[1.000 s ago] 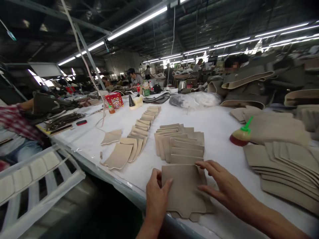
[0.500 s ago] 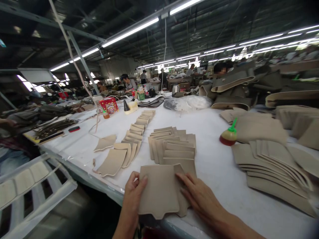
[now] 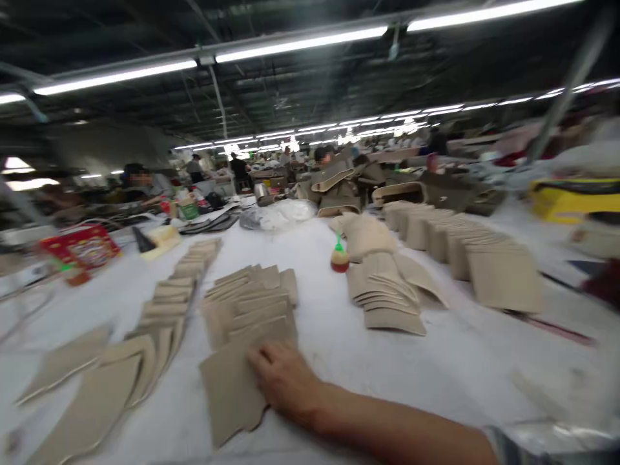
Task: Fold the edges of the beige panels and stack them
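Note:
A taupe leather panel with a notched lower edge lies at the near end of an overlapping row of similar panels. My right hand reaches in from the lower right, its bent fingers closed over the panel's right side; the thumb is mostly hidden. My left hand is out of the picture. To the left runs a second row of curved taupe pieces, with a separate piece beside it.
A green-capped bottle of amber liquid stands by fanned pieces on the white table. More panels stand in a row at right. A plastic bag, red box and folded bag parts sit farther back.
The view has swung to the right. My left hand has let go of the panel and left the picture. The front panel now lies against the row, under my right hand.

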{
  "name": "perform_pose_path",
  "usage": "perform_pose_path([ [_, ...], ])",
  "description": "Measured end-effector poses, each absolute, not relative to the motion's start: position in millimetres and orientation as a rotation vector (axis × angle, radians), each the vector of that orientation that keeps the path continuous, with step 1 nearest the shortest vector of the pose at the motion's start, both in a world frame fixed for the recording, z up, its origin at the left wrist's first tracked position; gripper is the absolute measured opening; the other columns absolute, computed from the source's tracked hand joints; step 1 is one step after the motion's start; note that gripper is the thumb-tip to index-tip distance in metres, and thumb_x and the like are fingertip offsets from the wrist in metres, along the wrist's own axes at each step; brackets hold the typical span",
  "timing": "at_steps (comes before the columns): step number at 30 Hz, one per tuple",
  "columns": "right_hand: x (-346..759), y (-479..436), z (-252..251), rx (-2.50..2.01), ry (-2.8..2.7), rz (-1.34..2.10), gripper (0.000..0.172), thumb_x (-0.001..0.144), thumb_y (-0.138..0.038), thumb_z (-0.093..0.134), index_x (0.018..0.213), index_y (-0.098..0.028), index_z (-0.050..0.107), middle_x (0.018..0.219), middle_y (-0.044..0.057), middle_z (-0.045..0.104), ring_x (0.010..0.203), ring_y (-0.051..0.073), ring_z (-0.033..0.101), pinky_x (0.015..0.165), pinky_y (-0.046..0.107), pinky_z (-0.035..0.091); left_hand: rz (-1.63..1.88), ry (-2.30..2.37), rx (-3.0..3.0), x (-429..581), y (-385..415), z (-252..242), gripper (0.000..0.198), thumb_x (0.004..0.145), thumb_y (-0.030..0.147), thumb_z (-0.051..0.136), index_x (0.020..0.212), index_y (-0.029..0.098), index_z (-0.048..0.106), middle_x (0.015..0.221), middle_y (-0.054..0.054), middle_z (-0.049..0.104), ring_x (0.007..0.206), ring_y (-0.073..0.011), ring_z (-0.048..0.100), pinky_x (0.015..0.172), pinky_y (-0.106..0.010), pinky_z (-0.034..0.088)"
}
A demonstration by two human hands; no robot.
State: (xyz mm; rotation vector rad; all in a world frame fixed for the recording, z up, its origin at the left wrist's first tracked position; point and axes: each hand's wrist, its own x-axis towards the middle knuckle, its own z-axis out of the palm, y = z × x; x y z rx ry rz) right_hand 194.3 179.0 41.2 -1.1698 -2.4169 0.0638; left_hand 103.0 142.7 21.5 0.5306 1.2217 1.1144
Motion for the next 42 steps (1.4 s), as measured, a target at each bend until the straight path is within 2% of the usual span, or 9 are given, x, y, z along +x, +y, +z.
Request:
perform_pose_path([
  [4, 221, 175, 38, -1.060, -2.394, 0.295, 0.032, 0.091, -0.009, 0.048, 0.119, -0.019, 0.058, 0.105, 0.011, 0.061, 0.093, 0.029, 0.058, 0.083, 0.042, 0.043, 1.247, 1.211, 0.375, 40, 61, 12, 0.057, 0.061, 0.044, 0.081, 0.113, 0.025, 0.065, 0.094, -0.008, 0.074, 0.092, -0.0346, 0.071, 0.076, -0.042, 0.058],
  [8, 235, 183, 33, -1.074, -2.288, 0.537, 0.031, 0.100, -0.021, 0.030, 0.116, -0.023, 0.056, 0.103, 0.010, 0.062, 0.093, 0.028, 0.059, 0.085, 0.043, 0.042, 1.327, 0.918, 0.341, 21, 31, 14, 0.052, 0.066, 0.034, 0.080, 0.113, 0.018, 0.065, 0.096, -0.011, 0.074, 0.096, -0.0329, 0.070, 0.088, -0.042, 0.054],
  [16, 261, 194, 33, -1.197, -2.144, 0.824, 0.033, 0.102, -0.040, 0.028, 0.111, -0.021, 0.054, 0.070, -0.001, 0.056, 0.061, 0.020, 0.053, 0.063, 0.033, 0.040, 1.337, 1.041, 0.054, 3, 39, 20, 0.059, 0.074, 0.021, 0.078, 0.129, 0.025, 0.055, 0.102, -0.003, 0.074, 0.088, -0.0219, 0.072, 0.079, -0.031, 0.057],
  [21, 259, 199, 35, -1.151, -2.000, 1.002, 0.042, 0.104, -0.052, 0.033, 0.108, -0.018, 0.057, 0.066, -0.003, 0.055, 0.060, 0.017, 0.053, 0.061, 0.031, 0.042, 1.179, 0.822, 0.081, 5, 39, 25, 0.022, 0.079, 0.024, 0.075, 0.099, 0.017, 0.072, 0.090, -0.006, 0.075, 0.079, -0.0200, 0.072, 0.068, -0.025, 0.058],
  [24, 256, 201, 33, -1.127, -1.870, 1.100, 0.047, 0.102, -0.058, 0.035, 0.102, -0.017, 0.057, 0.062, -0.005, 0.050, 0.052, 0.014, 0.050, 0.054, 0.028, 0.041, 1.199, 0.585, 0.184, 25, 47, 32, 0.012, 0.077, 0.028, 0.077, 0.085, 0.019, 0.075, 0.096, -0.007, 0.076, 0.094, -0.0242, 0.071, 0.083, -0.034, 0.059],
  [28, 270, 206, 36, -1.115, -1.655, 1.207, 0.050, 0.101, -0.062, 0.032, 0.103, -0.017, 0.053, 0.058, -0.008, 0.044, 0.040, 0.010, 0.039, 0.041, 0.022, 0.032, 1.044, 0.535, 0.198, 48, 57, 37, 0.031, 0.080, 0.039, 0.073, 0.101, 0.016, 0.074, 0.122, -0.013, 0.068, 0.123, -0.0346, 0.056, 0.106, -0.051, 0.044],
  [33, 322, 209, 63, -1.123, -1.510, 1.165, 0.043, 0.096, -0.061, 0.040, 0.102, -0.019, 0.050, 0.056, -0.010, 0.034, 0.040, 0.009, 0.031, 0.040, 0.022, 0.023, 1.033, 0.679, 0.094, 47, 62, 41, 0.041, 0.083, 0.037, 0.070, 0.119, 0.018, 0.065, 0.121, -0.011, 0.068, 0.112, -0.0338, 0.063, 0.096, -0.046, 0.052],
  [37, 343, 203, 78, -1.182, -1.572, 1.164, 0.042, 0.092, -0.060, 0.048, 0.094, -0.019, 0.055, 0.055, -0.008, 0.041, 0.044, 0.010, 0.035, 0.042, 0.023, 0.027, 0.963, 0.658, 0.090, 46, 74, 47, 0.053, 0.081, 0.041, 0.070, 0.124, 0.011, 0.060, 0.119, -0.017, 0.068, 0.101, -0.0334, 0.068, 0.092, -0.046, 0.053],
  [42, 330, 169, 91, -1.193, -1.728, 1.282, 0.041, 0.091, -0.058, 0.054, 0.081, -0.019, 0.061, 0.052, -0.005, 0.045, 0.046, 0.012, 0.041, 0.045, 0.024, 0.032, 1.042, 0.781, 0.149, 50, 81, 57, 0.055, 0.075, 0.031, 0.078, 0.124, 0.018, 0.059, 0.114, -0.010, 0.070, 0.100, -0.0295, 0.069, 0.091, -0.040, 0.054],
])
